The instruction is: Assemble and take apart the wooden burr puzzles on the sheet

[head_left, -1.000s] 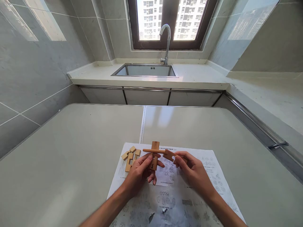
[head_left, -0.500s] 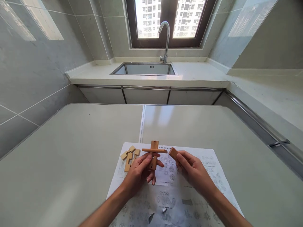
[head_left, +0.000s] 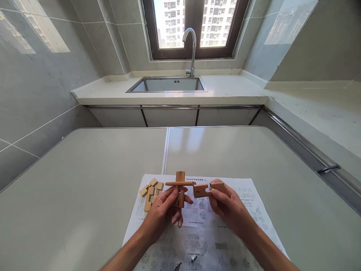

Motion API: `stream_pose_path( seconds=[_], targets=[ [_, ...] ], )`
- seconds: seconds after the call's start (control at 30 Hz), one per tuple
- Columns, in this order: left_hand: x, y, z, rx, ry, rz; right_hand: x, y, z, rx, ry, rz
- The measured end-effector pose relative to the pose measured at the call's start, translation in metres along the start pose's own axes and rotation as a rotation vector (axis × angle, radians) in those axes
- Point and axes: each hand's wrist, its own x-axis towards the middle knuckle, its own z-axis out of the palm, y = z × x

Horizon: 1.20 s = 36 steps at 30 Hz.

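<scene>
Two crossed wooden pieces (head_left: pixel 180 176) gripped by left hand (head_left: pixel 166 206), one notched piece (head_left: pixel 199 191) pinched by right hand (head_left: pixel 228 199), four-plus loose blocks (head_left: pixel 143 191) spotted around 10 o'clock.

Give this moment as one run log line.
left hand: holds crossed wooden pieces | right hand: holds notched wooden piece | loose wooden blocks: on printed sheet

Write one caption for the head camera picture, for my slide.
Left hand and right hand hold notched wooden pieces above a printed sheet.

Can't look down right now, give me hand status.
Left hand: gripping crossed wooden pieces. Right hand: gripping notched wooden piece. Loose blocks beside left hand, on printed sheet.
</scene>
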Motion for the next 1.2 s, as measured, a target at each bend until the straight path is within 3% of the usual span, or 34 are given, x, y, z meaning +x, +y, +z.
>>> stream_pose_path(
  seconds=[0.3,0.5,0.93,1.2],
  targets=[
    [-0.001,0.001,0.001,0.006,-0.005,-0.025,-0.004,0.0,0.003,-0.013,-0.189,-0.004],
    [0.001,-0.002,0.0,-0.003,-0.148,-0.119,-0.004,0.008,0.004,0.085,-0.2,0.033],
    [-0.002,-0.004,0.003,-0.113,-0.323,-0.202,-0.005,0.009,0.008,-0.05,-0.264,0.068],
    [-0.003,-0.004,-0.005,-0.212,-0.307,-0.198,-0.005,0.004,0.012,-0.071,-0.268,0.05]
  ],
)
